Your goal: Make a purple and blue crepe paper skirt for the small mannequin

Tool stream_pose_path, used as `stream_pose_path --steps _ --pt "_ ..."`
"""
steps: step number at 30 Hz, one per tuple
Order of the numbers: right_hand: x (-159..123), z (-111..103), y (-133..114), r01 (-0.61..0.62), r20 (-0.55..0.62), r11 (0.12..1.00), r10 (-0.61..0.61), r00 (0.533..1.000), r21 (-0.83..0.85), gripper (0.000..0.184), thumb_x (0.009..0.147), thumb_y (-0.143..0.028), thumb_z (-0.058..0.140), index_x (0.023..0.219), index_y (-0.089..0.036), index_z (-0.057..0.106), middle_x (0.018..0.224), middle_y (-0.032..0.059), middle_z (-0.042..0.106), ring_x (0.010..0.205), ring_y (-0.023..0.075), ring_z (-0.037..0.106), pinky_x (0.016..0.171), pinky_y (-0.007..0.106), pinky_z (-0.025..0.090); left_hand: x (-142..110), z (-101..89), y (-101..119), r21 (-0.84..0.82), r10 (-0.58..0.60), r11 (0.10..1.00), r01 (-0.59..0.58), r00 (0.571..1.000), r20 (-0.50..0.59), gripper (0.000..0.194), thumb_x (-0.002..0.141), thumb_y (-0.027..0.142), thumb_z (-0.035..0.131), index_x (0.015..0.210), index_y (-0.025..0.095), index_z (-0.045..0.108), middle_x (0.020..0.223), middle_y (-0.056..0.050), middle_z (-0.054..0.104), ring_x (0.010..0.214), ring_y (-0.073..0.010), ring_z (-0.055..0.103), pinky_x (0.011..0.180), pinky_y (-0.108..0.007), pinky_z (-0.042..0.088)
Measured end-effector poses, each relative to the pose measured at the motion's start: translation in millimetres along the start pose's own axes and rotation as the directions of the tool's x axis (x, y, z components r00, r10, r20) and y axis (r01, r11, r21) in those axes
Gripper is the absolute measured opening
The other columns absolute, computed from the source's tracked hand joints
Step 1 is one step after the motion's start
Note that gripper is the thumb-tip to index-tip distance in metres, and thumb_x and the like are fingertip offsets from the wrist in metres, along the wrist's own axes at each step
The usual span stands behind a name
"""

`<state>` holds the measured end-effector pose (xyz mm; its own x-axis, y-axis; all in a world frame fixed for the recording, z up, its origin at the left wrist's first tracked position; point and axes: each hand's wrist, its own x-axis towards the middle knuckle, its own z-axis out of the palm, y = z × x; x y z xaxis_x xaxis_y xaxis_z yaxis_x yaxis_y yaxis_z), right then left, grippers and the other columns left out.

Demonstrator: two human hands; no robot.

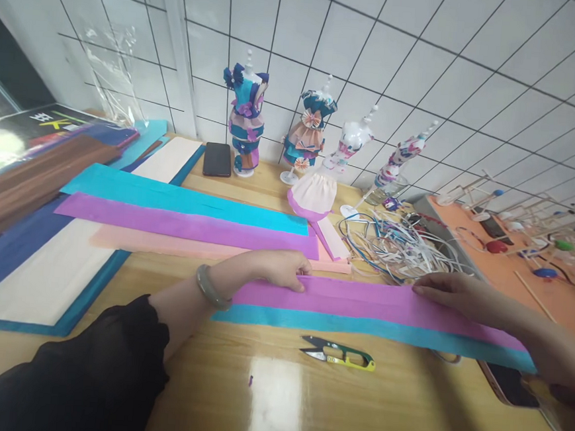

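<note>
A long purple crepe paper strip [360, 301] lies across the wooden table [273, 400] on top of a turquoise strip [339, 324] whose near edge shows below it. My left hand [278, 268] presses on the purple strip's left end with fingers curled over the far edge. Further right, my right hand [453, 292] lies flat on the strip, fingers stretched toward the left. Small thread snips [339, 354] with green and yellow handles lie on the table just in front of the strips.
Wide sheets of turquoise, purple, peach, white and blue paper [182, 217] lie at the left. Several small dressed mannequins [245, 116] stand along the tiled wall, beside a black phone [217, 159]. A tangle of ribbon [399, 247] sits at the right; another phone [510, 384] lies near the edge.
</note>
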<state>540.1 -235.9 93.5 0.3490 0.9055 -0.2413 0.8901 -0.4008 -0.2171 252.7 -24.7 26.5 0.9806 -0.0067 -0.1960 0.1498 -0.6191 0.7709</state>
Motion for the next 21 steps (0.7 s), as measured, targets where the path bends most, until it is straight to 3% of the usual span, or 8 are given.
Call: stream_pose_path --steps 3,6,7,13,17,21 --pt "5.2 7.1 -12.4 0.023 0.037 0.999 -0.022 0.999 -0.049 0.031 0.082 -0.046 0.049 0.088 -0.023 0.070 0.088 0.0070 0.072 0.078 0.0258 0.065 0.069 0.035 0.049 0.9 1.3 -2.4 -0.020 0.001 1.000 -0.001 1.000 -0.011 0.011 0.070 0.027 0.053 0.069 0.017 0.049 0.068 0.003 0.051 0.060 -0.0109 0.043 0.054 -0.024 0.029" --pt "8.0 16.2 -47.8 0.086 -0.074 0.995 -0.089 0.993 -0.045 0.037 0.083 -0.049 0.048 0.101 -0.023 0.065 0.104 0.0074 0.069 0.091 0.0275 0.064 0.081 0.039 0.049 2.0 2.3 -4.1 -0.035 0.010 0.999 -0.011 1.000 -0.023 0.010 0.070 0.027 0.053 0.071 0.017 0.050 0.070 0.003 0.052 0.061 -0.0111 0.045 0.053 -0.024 0.029" --pt "8.9 19.6 -62.6 0.129 -0.064 0.991 -0.130 0.989 -0.029 0.038 0.084 -0.051 0.047 0.103 -0.023 0.065 0.107 0.0074 0.068 0.096 0.0275 0.063 0.082 0.039 0.048 2.3 2.5 -4.2 -0.034 0.021 0.999 -0.022 0.999 -0.026 0.010 0.070 0.027 0.053 0.071 0.017 0.050 0.070 0.003 0.052 0.061 -0.0110 0.045 0.053 -0.023 0.029" --pt "20.3 45.0 -134.7 0.388 0.052 0.896 -0.407 0.912 0.216 0.039 0.081 -0.040 0.055 0.116 -0.024 0.061 0.114 0.0058 0.066 0.101 0.0236 0.061 0.086 0.034 0.048 -1.0 -0.3 5.7 -0.011 0.002 1.000 -0.002 0.998 -0.057 0.010 0.071 0.027 0.054 0.072 0.017 0.053 0.067 0.004 0.048 0.057 -0.0097 0.042 0.051 -0.023 0.027" --pt "30.7 55.3 -143.3 0.376 0.117 0.911 -0.398 0.910 0.171 0.039 0.082 -0.033 0.051 0.119 -0.023 0.062 0.086 0.0041 0.071 0.070 0.0191 0.062 0.067 0.030 0.048 -4.4 -5.0 10.5 -0.020 -0.031 0.999 0.030 0.998 -0.062 0.009 0.072 0.025 0.053 0.076 0.017 0.057 0.069 0.003 0.052 0.059 -0.0102 0.044 0.052 -0.023 0.028" --pt "36.8 52.2 -126.5 0.326 0.127 0.937 -0.341 0.931 0.128 0.032 0.084 -0.038 0.048 0.102 -0.020 0.067 0.081 0.0040 0.068 0.068 0.0175 0.057 0.063 0.029 0.043 -5.3 -9.4 3.1 -0.039 -0.042 0.998 0.039 0.996 -0.080 0.009 0.071 0.024 0.054 0.076 0.017 0.058 0.072 0.003 0.057 0.061 -0.0106 0.048 0.052 -0.022 0.030"
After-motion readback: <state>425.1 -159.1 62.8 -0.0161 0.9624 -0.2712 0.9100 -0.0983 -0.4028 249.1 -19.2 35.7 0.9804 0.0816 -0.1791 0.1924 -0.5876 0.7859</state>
